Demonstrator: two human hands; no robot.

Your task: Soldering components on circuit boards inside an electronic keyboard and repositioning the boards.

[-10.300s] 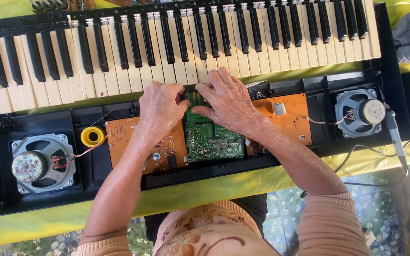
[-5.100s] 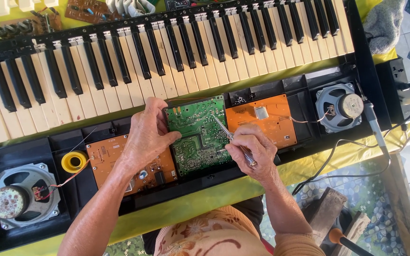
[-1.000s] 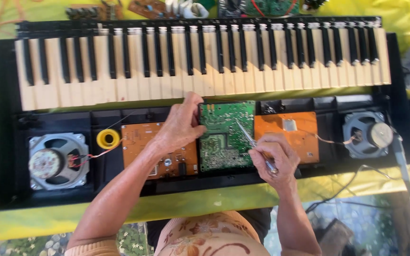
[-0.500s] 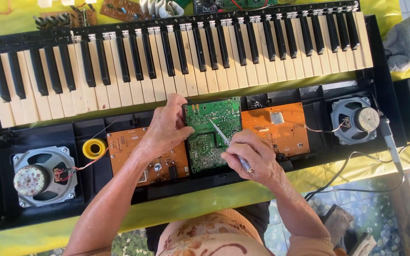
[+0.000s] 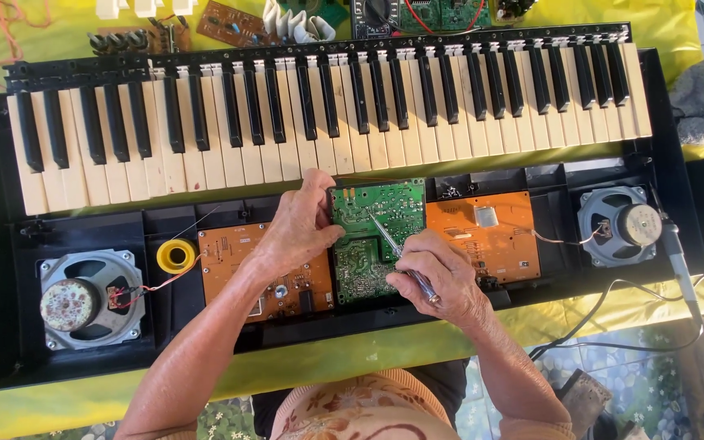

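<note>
An opened electronic keyboard (image 5: 327,106) lies across a yellow cloth, its key row at the top and its inner boards exposed below. My left hand (image 5: 299,228) grips the left edge of the green circuit board (image 5: 380,216) in the middle. A thin metal tool (image 5: 397,253) is pinched in my right hand (image 5: 442,277), its tip resting on that green board. Orange circuit boards sit on either side, one on the left (image 5: 234,257) and one on the right (image 5: 482,236).
Round speakers sit at the left (image 5: 83,297) and right (image 5: 617,224) ends of the black case. A yellow solder spool (image 5: 176,255) lies by the left orange board. Loose boards and parts lie above the keys. A black cable (image 5: 613,314) runs off the right edge.
The view has shifted slightly. My right hand has moved the tool tip a little over the green board; my left hand keeps its hold on the board's edge.
</note>
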